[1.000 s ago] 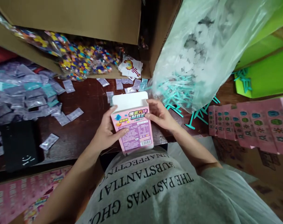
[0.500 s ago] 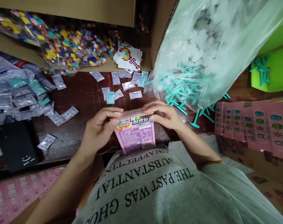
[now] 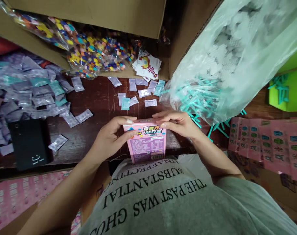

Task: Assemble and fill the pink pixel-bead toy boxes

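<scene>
A pink and purple printed box (image 3: pixel 147 145) stands upright against the front of my shirt, at the table's near edge. My left hand (image 3: pixel 114 134) grips its upper left corner, thumb on the printed face and fingers along the top. At the upper right corner, my right hand (image 3: pixel 176 124) holds it the same way, thumb near the face and fingers over the top edge. The narrow top looks closed between the hands. What is inside the box is hidden. Small lilac and teal sachets (image 3: pixel 125 103) lie on the table just beyond it.
Left are a heap of sachets (image 3: pixel 40 89) and a black phone-like slab (image 3: pixel 29 143). Behind, a carton (image 3: pixel 114 13) holds bags of coloured beads (image 3: pixel 97 52) and printed cards (image 3: pixel 147 65). Right are a plastic bag (image 3: pixel 239 78) with teal sticks, a green bin (image 3: pixel 295 94) and pink flat packages (image 3: pixel 268 140).
The head view has shifted, so the table things appear farther right. The box's top now sits flatter between my hands, and both hands still hold it.
</scene>
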The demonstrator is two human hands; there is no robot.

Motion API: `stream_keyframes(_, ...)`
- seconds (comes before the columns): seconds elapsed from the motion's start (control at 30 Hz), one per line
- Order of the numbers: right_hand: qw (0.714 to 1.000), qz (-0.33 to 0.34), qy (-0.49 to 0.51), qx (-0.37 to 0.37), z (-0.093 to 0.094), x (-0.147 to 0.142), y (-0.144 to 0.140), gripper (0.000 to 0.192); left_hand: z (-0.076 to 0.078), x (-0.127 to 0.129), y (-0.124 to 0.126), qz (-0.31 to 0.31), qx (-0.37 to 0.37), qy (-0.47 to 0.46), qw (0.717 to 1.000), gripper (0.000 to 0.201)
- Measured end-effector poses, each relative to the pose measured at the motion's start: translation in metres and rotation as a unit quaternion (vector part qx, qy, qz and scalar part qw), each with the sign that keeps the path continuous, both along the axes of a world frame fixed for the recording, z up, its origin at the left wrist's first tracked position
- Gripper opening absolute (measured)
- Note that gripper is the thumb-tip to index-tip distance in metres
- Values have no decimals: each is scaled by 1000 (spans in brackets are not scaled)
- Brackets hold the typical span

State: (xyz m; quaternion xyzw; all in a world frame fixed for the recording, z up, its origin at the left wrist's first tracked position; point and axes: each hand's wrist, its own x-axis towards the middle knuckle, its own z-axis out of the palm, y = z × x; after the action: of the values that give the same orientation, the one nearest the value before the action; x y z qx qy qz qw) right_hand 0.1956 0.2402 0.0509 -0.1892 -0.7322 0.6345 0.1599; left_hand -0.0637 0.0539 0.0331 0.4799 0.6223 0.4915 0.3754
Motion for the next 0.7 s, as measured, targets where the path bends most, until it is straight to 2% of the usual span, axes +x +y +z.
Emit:
stream_keyframes(0.07,996,42,-10,77,2,-12,16,25,-4,0,-5,23,-3,5,1000,21)
stream_keyframes(0.13,979,28,-36,196,0,-40,38,27,-9,-5,-8,58,-23,-7,998,21)
stream_keyframes(0.2,940,-34,-102,323,-8,-80,64,30,-18,-13,-12,120,-45,-19,992,27)
stream_keyframes(0.27,883,-72,-206,415,-18,-120,86,38,-30,-25,-21,193,-76,-19,978,34)
stream_keyframes(0.33,832,-57,-293,467,-25,-151,99,42,-40,-37,-32,242,-110,1,964,40)
stream_keyframes(0.37,815,-40,-318,483,-26,-161,101,43,-43,-43,-38,246,-122,25,961,41)
stream_keyframes(0.47,792,-7,-330,514,-28,-168,99,49,-42,-62,-41,211,-100,147,961,39)
stream_keyframes(0.53,791,-15,-317,523,-30,-165,99,48,-37,-80,-24,193,-56,221,954,37)
stream_keyframes(0.63,796,-61,-296,525,-37,-161,104,42,-32,-112,27,215,7,266,940,35)
stream_keyframes(0.7,799,-91,-283,522,-41,-159,109,36,-29,-125,60,227,38,288,930,36)
